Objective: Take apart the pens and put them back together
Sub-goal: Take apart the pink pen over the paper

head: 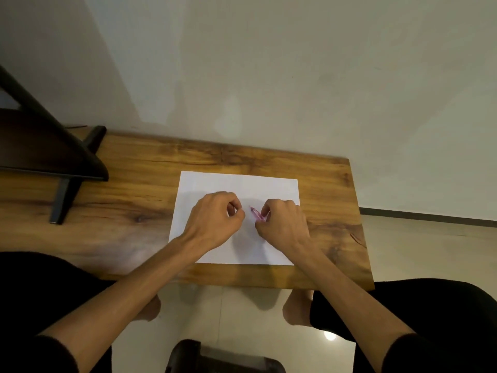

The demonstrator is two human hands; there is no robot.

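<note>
Pinching slim translucent pink pen (257,214), right hand (282,222)

One pen (256,213) is in view: a slim, translucent pink barrel, only its forward part visible. It tapers to a fine point, which is aimed towards 11 o'clock. The pen is tilted, tip end free, above the middle of a white sheet (236,184). The rear portion is hidden inside the right hand (279,224), whose curled fingers grip it. The left hand (215,219) sits just beside the tip at 9 o'clock, fingers curled; whether it holds a pen part cannot be determined. The image is blurred, so assembly state cannot be determined.
</note>
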